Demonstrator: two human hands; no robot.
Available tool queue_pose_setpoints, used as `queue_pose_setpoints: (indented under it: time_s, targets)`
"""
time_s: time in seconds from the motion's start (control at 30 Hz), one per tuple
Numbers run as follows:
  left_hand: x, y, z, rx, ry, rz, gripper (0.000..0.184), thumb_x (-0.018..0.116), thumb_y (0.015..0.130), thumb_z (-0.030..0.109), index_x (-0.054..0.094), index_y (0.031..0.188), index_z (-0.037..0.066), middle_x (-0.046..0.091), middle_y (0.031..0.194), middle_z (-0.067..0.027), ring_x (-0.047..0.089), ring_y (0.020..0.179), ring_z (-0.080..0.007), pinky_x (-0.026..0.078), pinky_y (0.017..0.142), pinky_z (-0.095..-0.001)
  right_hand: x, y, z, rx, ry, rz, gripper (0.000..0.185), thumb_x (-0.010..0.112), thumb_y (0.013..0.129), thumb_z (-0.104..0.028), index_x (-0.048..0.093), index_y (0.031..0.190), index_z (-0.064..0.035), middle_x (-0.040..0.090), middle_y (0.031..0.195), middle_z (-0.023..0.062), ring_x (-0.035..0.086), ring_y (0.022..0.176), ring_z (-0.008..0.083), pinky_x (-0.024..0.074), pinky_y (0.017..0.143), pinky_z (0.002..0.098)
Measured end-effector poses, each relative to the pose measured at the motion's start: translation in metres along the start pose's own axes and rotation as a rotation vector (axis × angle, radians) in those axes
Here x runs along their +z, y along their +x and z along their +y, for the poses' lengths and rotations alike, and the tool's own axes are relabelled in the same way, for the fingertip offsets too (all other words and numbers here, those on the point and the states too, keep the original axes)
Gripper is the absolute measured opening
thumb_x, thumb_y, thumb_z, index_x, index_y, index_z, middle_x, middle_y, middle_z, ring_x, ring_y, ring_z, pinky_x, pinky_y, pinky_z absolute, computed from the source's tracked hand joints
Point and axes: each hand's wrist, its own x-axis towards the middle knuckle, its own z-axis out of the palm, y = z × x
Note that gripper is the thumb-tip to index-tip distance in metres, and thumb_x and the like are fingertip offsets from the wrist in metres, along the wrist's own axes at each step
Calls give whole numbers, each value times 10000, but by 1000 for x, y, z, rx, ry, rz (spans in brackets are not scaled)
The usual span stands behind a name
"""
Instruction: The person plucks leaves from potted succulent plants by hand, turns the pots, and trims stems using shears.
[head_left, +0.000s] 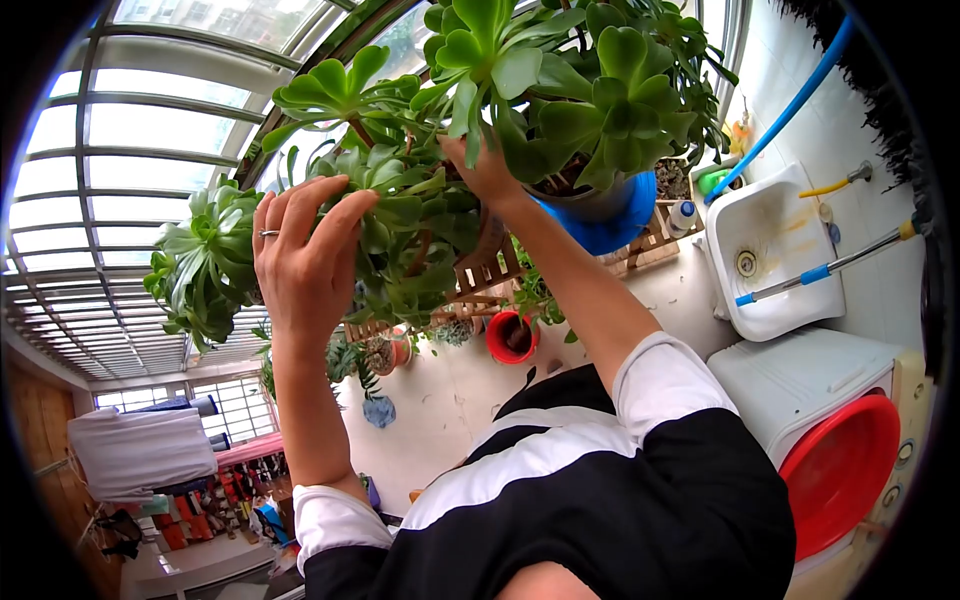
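Large green succulents [400,205] fill the upper middle of the head view. My left hand [305,240], with a ring on one finger, is raised at the left edge of the foliage. Its fingers are bent and apart, their tips at the leaves. My right hand [485,170] reaches in among the stems and leaves; its fingertips are hidden behind foliage. To its right, a tall succulent [625,110] grows in a pot standing in a blue basin [610,235]. Another rosette [208,255] hangs left of my left hand.
A wooden rack [640,250] runs below the plants, with a red pot [511,338] lower down. At the right are a white sink [775,255], a blue-gripped pole [815,275] and a red basin [840,475]. Barred windows [150,130] line the left.
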Motion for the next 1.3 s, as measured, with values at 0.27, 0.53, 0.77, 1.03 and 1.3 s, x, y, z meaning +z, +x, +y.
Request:
queue_pose_setpoints:
  time_s: [0.27,0.53,0.77,1.03,1.3]
  targets:
    - [1,1,2,22,0,-2,249,666,833,89,714,1053,196,659,1106,-23,622,1059,-251,416,1001,-450,-70,-75,-26,348,-202,-454,159,725,849,-234,726,860,-76,642,679,47,562,589,141,447,576,307]
    - [-4,1,11,35,32,-39,340,698,793,70,707,1094,227,648,1149,-14,614,1097,-243,395,1041,-464,-71,-81,-23,235,-221,-513,187,712,856,-177,742,1029,-111,694,877,46,643,749,129,517,707,268]
    - [-8,-11,33,65,66,-60,437,695,758,40,708,1124,278,569,1307,-24,535,1231,-240,347,1105,-468,-39,-67,-46,409,317,-442,338,706,880,-204,667,1173,-40,725,925,55,669,859,121,530,777,287]
    - [2,-62,81,177,226,-160,423,474,957,596,664,1208,313,444,1443,-33,322,1386,-285,141,1186,-531,-41,-62,-73,447,254,-536,347,721,874,-197,658,1167,-22,722,962,65,669,869,101,540,770,274]
    - [5,-89,65,153,279,-247,309,709,795,226,673,1090,310,451,1457,23,319,1400,-258,146,1181,-550,-25,-74,-48,728,840,-470,323,698,925,-208,646,1161,6,693,1055,52,675,882,122,570,767,272]
